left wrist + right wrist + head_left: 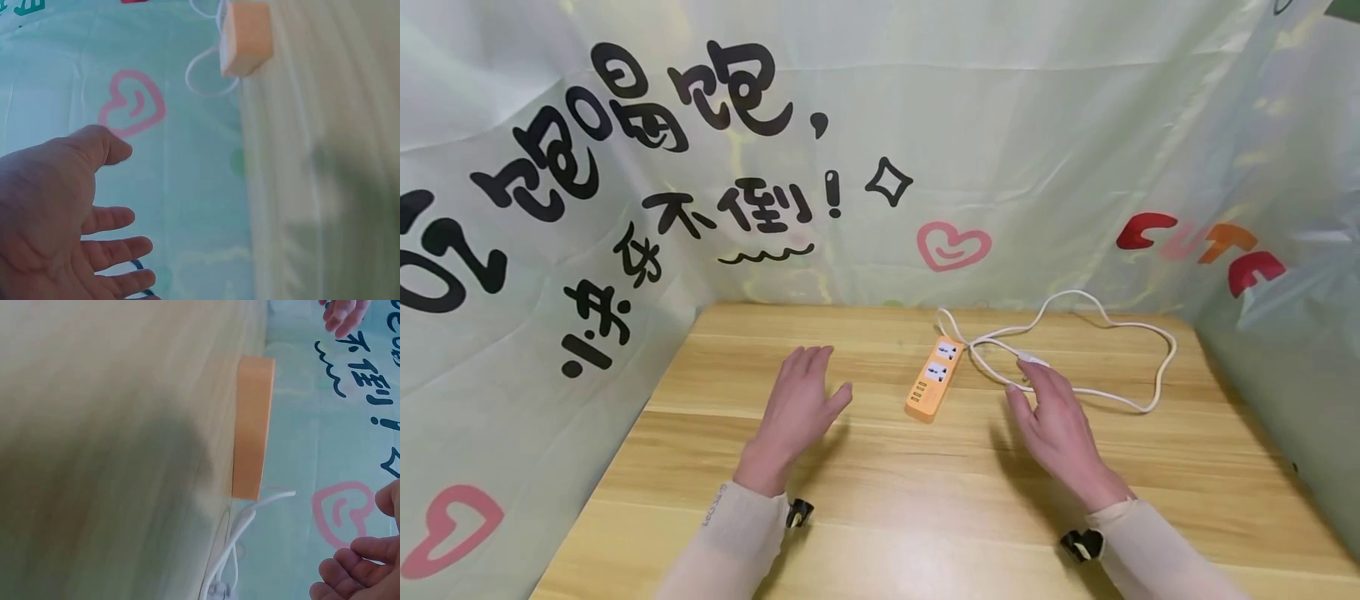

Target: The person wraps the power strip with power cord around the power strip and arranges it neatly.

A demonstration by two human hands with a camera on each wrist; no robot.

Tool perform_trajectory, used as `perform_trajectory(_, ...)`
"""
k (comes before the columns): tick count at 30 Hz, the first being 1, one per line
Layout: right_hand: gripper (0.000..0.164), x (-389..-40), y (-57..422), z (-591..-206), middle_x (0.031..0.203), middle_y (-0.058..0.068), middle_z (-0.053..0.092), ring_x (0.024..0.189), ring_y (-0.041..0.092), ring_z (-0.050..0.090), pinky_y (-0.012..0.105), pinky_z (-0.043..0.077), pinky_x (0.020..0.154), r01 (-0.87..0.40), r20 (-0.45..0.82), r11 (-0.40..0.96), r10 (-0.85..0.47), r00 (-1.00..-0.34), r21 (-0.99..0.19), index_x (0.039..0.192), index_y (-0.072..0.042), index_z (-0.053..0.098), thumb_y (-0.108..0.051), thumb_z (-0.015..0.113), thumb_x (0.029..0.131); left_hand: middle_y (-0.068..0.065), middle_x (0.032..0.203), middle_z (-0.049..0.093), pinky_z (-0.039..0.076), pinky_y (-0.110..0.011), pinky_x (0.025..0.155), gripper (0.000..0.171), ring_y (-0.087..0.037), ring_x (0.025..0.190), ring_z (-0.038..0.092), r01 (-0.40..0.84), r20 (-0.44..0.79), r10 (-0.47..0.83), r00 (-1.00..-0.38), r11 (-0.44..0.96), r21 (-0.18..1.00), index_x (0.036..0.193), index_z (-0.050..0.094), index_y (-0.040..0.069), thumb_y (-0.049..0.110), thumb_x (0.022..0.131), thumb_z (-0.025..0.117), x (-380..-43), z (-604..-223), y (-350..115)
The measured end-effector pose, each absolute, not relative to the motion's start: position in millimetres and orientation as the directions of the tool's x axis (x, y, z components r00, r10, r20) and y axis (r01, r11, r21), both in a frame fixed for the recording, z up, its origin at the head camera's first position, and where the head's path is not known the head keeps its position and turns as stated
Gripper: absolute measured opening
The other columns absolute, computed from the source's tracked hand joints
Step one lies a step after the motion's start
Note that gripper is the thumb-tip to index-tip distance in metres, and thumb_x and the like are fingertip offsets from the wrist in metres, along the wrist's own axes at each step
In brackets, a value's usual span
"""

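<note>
An orange power strip (934, 380) with white sockets lies on the wooden table between the two hands, its white cord (1171, 350) looped out to the right. To the left of the strip, my left hand (797, 408) hovers over the table, fingers extended and thumb apart, holding nothing. My right hand (1060, 425) is to the right of the strip, fingers relaxed and nothing gripped. Its fingertips overlap the cord near a white plug (1032, 359) in the head view. The right wrist view shows the side of the power strip (253, 428) and part of the left hand (342, 314).
The wooden table (880, 500) runs back to a pale fabric backdrop (1037, 167) with black lettering and pink hearts. This cloth also rises along the left and right sides. Black wrist devices (1081, 545) sit at both cuffs.
</note>
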State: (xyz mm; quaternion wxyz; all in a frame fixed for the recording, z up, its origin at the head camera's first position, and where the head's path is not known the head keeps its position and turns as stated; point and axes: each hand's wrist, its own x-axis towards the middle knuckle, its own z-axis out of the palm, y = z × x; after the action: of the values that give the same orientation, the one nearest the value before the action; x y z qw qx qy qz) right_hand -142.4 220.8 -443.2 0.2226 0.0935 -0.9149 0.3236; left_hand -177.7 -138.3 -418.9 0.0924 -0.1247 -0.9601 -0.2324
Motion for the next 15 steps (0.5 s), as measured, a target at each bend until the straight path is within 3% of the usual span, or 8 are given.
perform_trajectory(7, 0.039, -159.5, 206.2, -447.4, 0.130, 0.030, 0.065, 0.122, 0.047, 0.061, 0.062, 0.046, 0.104, -0.281, 0.443, 0.720, 0.040, -0.896, -0.634, 0.138, 0.007, 0.061, -0.014, 0.062, 0.105, -0.018, 0.149, 0.057, 0.040, -0.053, 0.119, 0.061, -0.041, 0.145, 0.044, 0.291, 0.230, 0.201, -0.952, 0.826, 0.482, 0.151, 0.051, 0.002, 0.035, 0.101, 0.065, -199.6, -414.7, -107.2)
perform_trajectory(15, 0.039, -168.2, 196.7, -455.5, 0.129, 0.027, 0.066, 0.119, 0.045, 0.063, 0.059, 0.048, 0.102, -0.197, 0.333, 0.673, 0.078, -0.940, -0.713, 0.139, 0.006, 0.060, -0.014, 0.056, 0.106, -0.018, 0.154, 0.054, 0.041, -0.050, 0.119, 0.061, -0.039, 0.146, 0.046, 0.251, 0.141, 0.208, -0.968, 0.834, 0.491, 0.154, 0.049, 0.005, 0.036, 0.104, 0.065, -223.6, -424.1, -71.9)
